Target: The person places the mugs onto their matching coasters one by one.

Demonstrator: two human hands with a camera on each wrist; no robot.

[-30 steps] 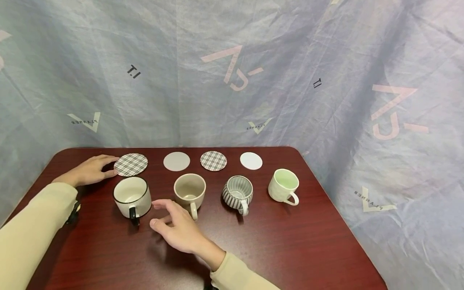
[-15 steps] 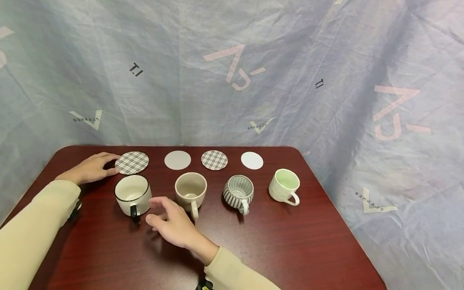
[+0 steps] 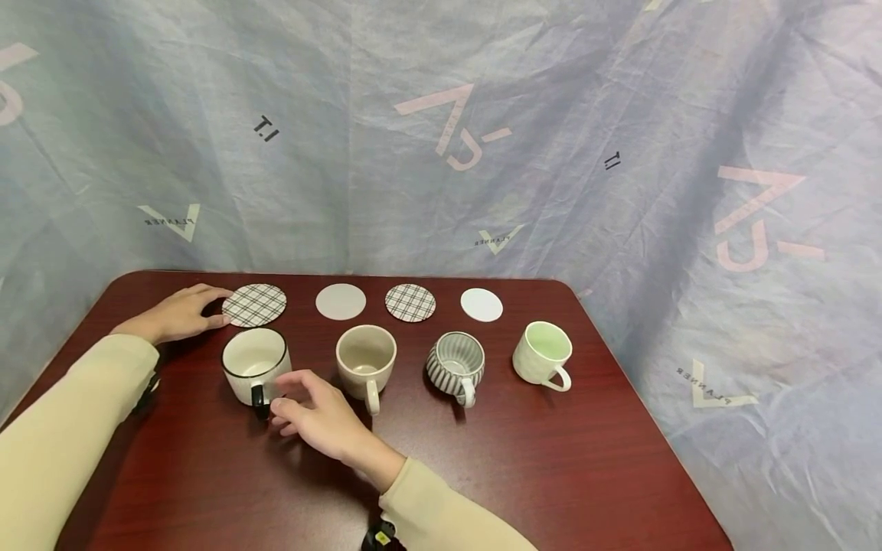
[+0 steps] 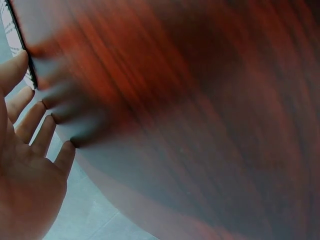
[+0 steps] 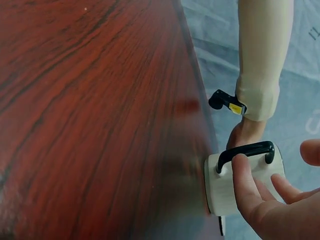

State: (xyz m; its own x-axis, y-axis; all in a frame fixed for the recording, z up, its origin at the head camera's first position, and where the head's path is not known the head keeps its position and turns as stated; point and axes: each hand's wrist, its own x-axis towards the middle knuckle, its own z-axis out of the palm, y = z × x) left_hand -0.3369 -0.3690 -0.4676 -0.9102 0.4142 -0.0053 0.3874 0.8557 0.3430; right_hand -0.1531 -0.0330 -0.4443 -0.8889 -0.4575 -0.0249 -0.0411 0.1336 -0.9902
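My left hand lies at the left edge of a plaid coaster, thumb and index fingertip right at its rim. In the left wrist view, the other fingers of the left hand are spread and fairly straight, tips down at the table. A white mug with a black rim stands just in front of that coaster, its black handle turned toward me. Beside the handle is my right hand, thumb and fingers apart and loosely bent, the fingertips overlapping the mug's right side.
To the right stand a beige mug, a striped grey cup and a pale green mug. Behind them lie a grey coaster, another plaid coaster and a white coaster. A cloth curtain hangs behind the table.
My right hand has moved left, from between the beige and white mugs to the black handle. The left hand stays at the plaid coaster. The whole head view has shifted slightly.
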